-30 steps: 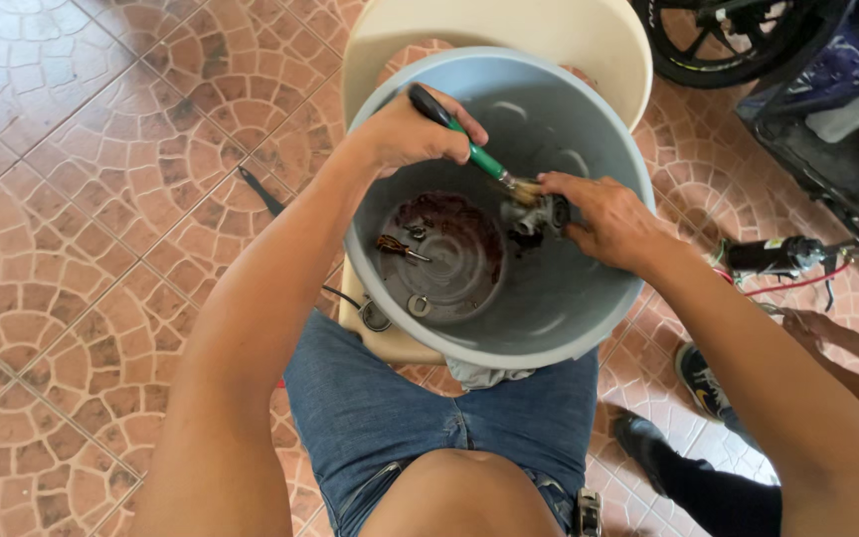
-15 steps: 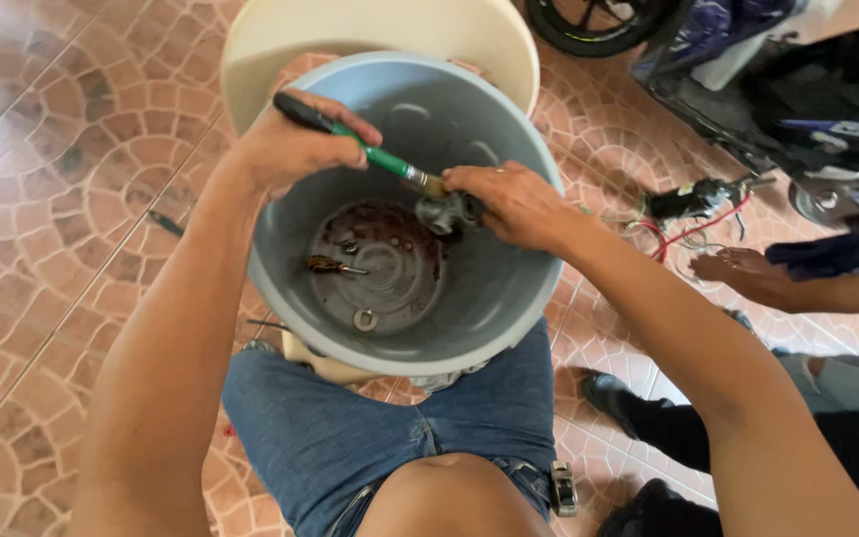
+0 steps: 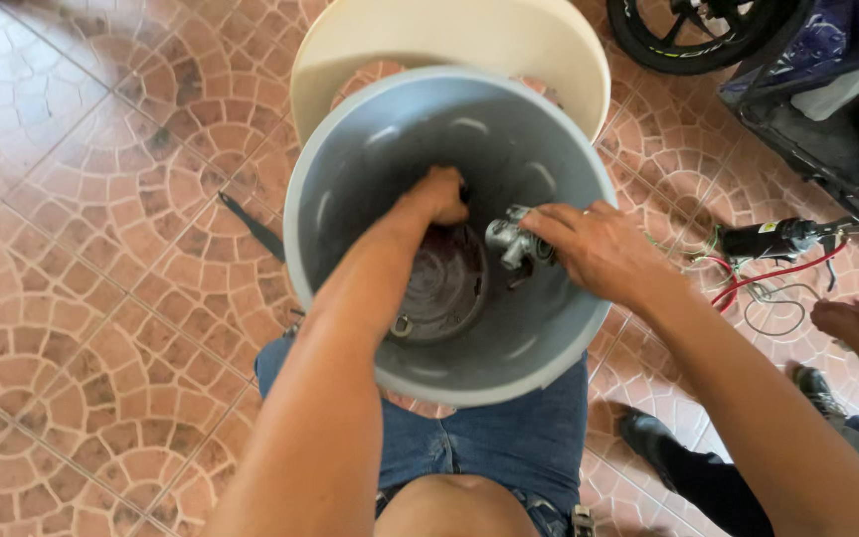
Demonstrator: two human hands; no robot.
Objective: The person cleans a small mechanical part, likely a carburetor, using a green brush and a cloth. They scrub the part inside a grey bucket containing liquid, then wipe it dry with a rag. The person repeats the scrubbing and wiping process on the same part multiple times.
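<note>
A grey plastic tub (image 3: 350, 179) rests tilted against my lap, its open mouth facing me. At its bottom sits a dark rusty round hub (image 3: 439, 288). My left hand (image 3: 436, 197) reaches deep inside as a closed fist; only a dark tip of the screwdriver handle shows by its knuckles. My right hand (image 3: 599, 249) is over the tub's right inner wall, fingers pinching a small grey metal fitting (image 3: 511, 239) that stands just right of the hub.
A cream round tub (image 3: 449, 40) lies behind the grey one. A black flat tool (image 3: 256, 227) lies on the patterned tile floor to the left. At right are a black cylindrical part with red wires (image 3: 777, 239), another person's hand (image 3: 852, 320) and shoe (image 3: 648, 438), and a motorcycle wheel (image 3: 688, 40).
My left hand went from the tub's rim down into the tub, and the green screwdriver shaft is no longer in sight. My right hand stays on the metal fitting.
</note>
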